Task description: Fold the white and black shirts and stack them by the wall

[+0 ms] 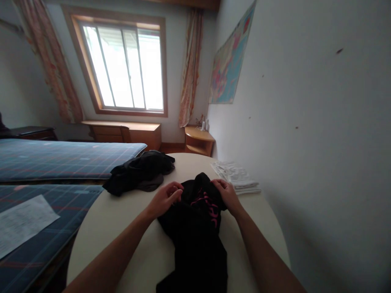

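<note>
A black garment [198, 244] with pink lettering lies bunched at its far end and stretches towards me over the round cream table [122, 232]. The fingers of my left hand [166, 198] are curled together at the garment's upper left edge, pinching the cloth. On the opposite side, my right hand [226, 196] grips the fabric near its upper right edge, beside the lettering. Folds hide the full shape of the garment, so its exact kind does not show.
A heap of dark clothes [142, 171] lies at the table's far left, and folded white cloths [236, 176] at the far right. Plaid mattresses [67, 158] stand to the left, one bearing a paper sheet [26, 224]. A white wall [324, 162] runs along the right.
</note>
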The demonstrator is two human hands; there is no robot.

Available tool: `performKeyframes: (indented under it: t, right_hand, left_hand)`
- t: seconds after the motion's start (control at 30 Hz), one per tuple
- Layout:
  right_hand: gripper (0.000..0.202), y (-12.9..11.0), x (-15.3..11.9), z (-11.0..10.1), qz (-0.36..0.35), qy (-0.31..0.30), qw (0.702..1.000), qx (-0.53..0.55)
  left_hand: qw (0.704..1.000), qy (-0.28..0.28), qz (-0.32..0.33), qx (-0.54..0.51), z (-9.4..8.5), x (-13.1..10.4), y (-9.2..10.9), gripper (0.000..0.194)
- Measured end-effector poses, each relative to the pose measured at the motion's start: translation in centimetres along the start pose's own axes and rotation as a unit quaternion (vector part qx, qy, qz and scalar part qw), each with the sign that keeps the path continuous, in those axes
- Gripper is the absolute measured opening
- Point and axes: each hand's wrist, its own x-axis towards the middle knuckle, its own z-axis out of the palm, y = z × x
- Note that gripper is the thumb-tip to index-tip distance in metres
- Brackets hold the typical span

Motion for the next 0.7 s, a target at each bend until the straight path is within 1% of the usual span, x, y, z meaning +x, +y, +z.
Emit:
performKeyframes:
  t: [0.03, 0.07, 0.1, 0.13, 0.17, 0.2, 0.23, 0.27, 0.3, 0.37, 0.43, 0.5, 0.53, 0.63, 0.7]
  right_hand:
    - [0.049, -0.4, -0.4, 0.2, 0.003, -0.043, 0.999, 0.019]
    - [0.05, -0.8, -0.8, 0.5, -0.004, -0.093, 0.995, 0.039]
    - [0.052, -1.1, -1.3, 0.8, -0.019, -0.145, 0.988, 0.057]
    - [0.061, -1.3, -1.7, 1.0, -0.042, -0.191, 0.978, 0.069]
    - [0.075, -1.5, -2.0, 1.3, -0.066, -0.227, 0.969, 0.074]
    - [0.09, -1.5, -2.3, 1.5, -0.087, -0.251, 0.961, 0.073]
    - [0.099, -1.5, -2.5, 1.7, -0.1, -0.265, 0.956, 0.068]
    - [0.1, -1.4, -2.6, 1.8, -0.106, -0.27, 0.955, 0.061]
    - [0.094, -1.1, -2.6, 2.0, -0.106, -0.265, 0.957, 0.052]
    - [0.074, -0.6, -2.3, 2.1, -0.098, -0.232, 0.967, 0.033]
    - [0.054, 0.1, -1.9, 2.1, -0.093, -0.178, 0.98, 0.005]
    - [0.042, 0.6, -1.4, 2.0, -0.096, -0.136, 0.986, -0.022]
    - [0.038, 0.7, -1.2, 1.9, -0.098, -0.128, 0.986, -0.032]
    - [0.03, 0.7, -0.9, 1.8, -0.106, -0.139, 0.983, -0.057]
    - [0.029, 0.5, -0.9, 1.9, -0.119, -0.152, 0.979, -0.066]
  left_hand:
    - [0.997, 0.056, 0.034, 0.027, 0.1, 0.1, -0.2, 0.048]
    - [0.993, 0.085, 0.065, 0.056, 0.2, 0.2, -0.5, 0.06]
    - [0.989, 0.089, 0.088, 0.085, 0.3, 0.3, -0.7, 0.071]
    - [0.986, 0.077, 0.101, 0.111, 0.5, 0.3, -1.0, 0.079]
    - [0.984, 0.06, 0.104, 0.133, 0.8, 0.2, -1.3, 0.081]
    - [0.983, 0.039, 0.099, 0.148, 1.2, 0.2, -1.5, 0.081]
    - [0.984, 0.021, 0.087, 0.155, 1.5, 0.1, -1.8, 0.08]
    - [0.985, 0.004, 0.071, 0.157, 1.8, 0.0, -2.0, 0.078]
    - [0.987, -0.012, 0.052, 0.155, 2.0, 0.0, -2.2, 0.075]
    - [0.988, -0.049, 0.022, 0.146, 2.4, -0.1, -2.3, 0.068]
    - [0.987, -0.071, 0.01, 0.144, 2.4, 0.0, -2.1, 0.061]
    - [0.985, -0.072, 0.008, 0.156, 2.3, 0.0, -1.7, 0.057]
    - [0.984, -0.066, 0.003, 0.163, 2.2, 0.0, -1.4, 0.057]
    - [0.984, -0.043, -0.023, 0.171, 2.0, -0.1, -0.7, 0.061]
    - [0.983, -0.036, -0.029, 0.176, 2.0, -0.1, -0.4, 0.06]
